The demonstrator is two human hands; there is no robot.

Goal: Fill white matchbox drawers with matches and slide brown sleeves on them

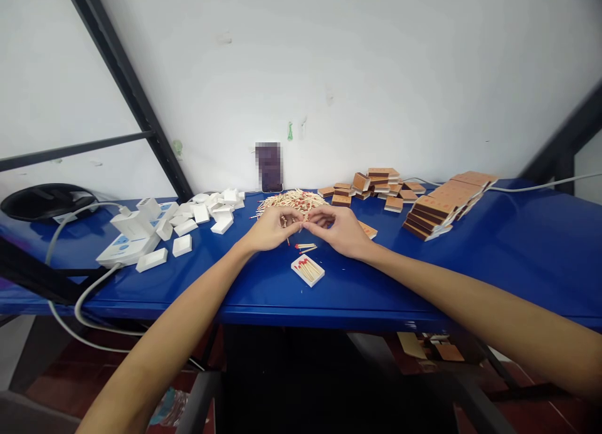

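My left hand and my right hand meet fingertip to fingertip just in front of a heap of loose matches. Both are closed in a pinch, with a few matchsticks between the fingers; their exact number is hidden. Below the hands, a few red-tipped matches lie on the blue table. Nearer the table's front edge sits a white matchbox tray holding several matches, their red heads toward the back left. A brown matchbox cover lies flat, partly hidden behind my right hand.
Several white empty trays are piled at the left, beside a power strip with plugs and cables. Matchboxes lie heaped at the back right, and more stand in slanting rows. A pixelated dark upright object leans on the wall.
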